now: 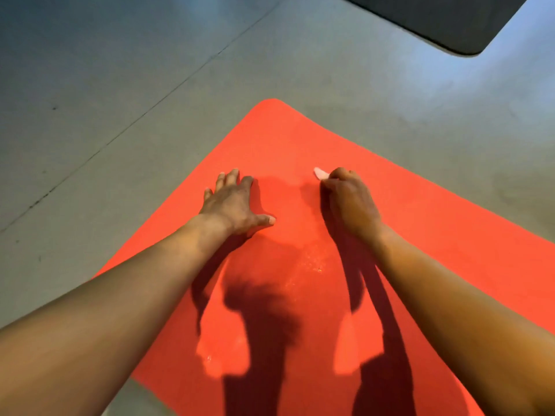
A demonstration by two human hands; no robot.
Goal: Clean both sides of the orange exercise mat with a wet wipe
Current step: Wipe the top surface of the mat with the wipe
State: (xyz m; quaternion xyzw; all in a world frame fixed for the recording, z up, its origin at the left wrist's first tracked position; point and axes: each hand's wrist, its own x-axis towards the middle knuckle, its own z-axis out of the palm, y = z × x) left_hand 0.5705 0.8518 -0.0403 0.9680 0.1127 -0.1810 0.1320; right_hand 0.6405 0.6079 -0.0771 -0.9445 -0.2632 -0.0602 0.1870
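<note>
The orange exercise mat (288, 145) lies flat on a grey floor, one rounded corner pointing away from me. My left hand (232, 202) presses flat on the mat near its left edge, fingers spread and straight. My right hand (350, 199) is curled into a fist on the mat and grips a white wet wipe (320, 173), of which only a small end sticks out past the fingers. Damp, shiny patches show on the mat between my forearms.
Grey floor (120, 85) with a thin seam line surrounds the mat. A dark grey mat or pad (444, 19) lies at the top right. Shadows of my head and arms fall on the near part of the orange mat.
</note>
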